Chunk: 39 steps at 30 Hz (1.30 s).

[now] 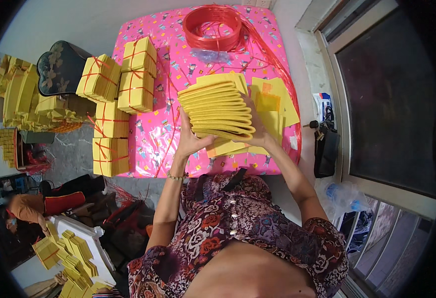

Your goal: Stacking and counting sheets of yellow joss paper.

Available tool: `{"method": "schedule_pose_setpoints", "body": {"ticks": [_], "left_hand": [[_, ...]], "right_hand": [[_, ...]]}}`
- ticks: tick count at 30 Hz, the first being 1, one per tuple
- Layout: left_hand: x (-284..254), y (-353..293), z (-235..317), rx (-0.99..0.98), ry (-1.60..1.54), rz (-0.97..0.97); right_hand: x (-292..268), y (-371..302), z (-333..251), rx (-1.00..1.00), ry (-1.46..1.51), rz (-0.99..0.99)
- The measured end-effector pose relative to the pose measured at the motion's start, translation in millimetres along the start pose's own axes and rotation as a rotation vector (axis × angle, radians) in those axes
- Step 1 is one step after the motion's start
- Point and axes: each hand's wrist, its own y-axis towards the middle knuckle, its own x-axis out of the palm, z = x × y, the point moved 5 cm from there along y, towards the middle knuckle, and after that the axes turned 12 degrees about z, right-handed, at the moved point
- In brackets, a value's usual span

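Between my two hands is a thick stack of folded yellow paper (215,109), its rounded folds facing right and toward me. My left hand (190,140) grips its left side, with the thumb along the near lower edge. My right hand (258,130) presses on the right side; some of its fingers are hidden behind the stack. Loose yellow paper sheets (285,102) lie on the pink table under and beyond the stack, one with an orange patch.
Bundles of yellow paper (136,92) tied with red string stand along the table's left side. A coil of red plastic strapping (212,29) lies at the far edge, its strands trailing down the right. A dark chair back (59,69) stands left. Another person (29,206) sits at lower left near more bundles.
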Motion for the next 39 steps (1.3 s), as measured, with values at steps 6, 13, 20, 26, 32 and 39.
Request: {"method": "schedule_pose_setpoints", "body": {"ticks": [6, 13, 20, 26, 32, 39], "left_hand": [[4, 8, 4, -0.001, 0.118, -0.076], [2, 3, -3, -0.076, 0.181, -0.199], [10, 3, 10, -0.152, 0.119, -0.206], [4, 6, 3, -0.059, 0.23, -0.203], [7, 3, 9, -0.13, 0.133, -0.161], [10, 4, 16, -0.143, 0.109, -0.153]], "right_hand": [[-4, -1, 4, 0.153, 0.208, -0.055], [6, 6, -7, 0.129, 0.393, 0.114], [8, 4, -5, 0.151, 0.431, 0.135], [-14, 17, -30, 0.072, 0.431, 0.153], [-38, 26, -28, 0.213, 0.643, 0.187], [-37, 41, -1, 0.349, 0.508, 0.248]]}}
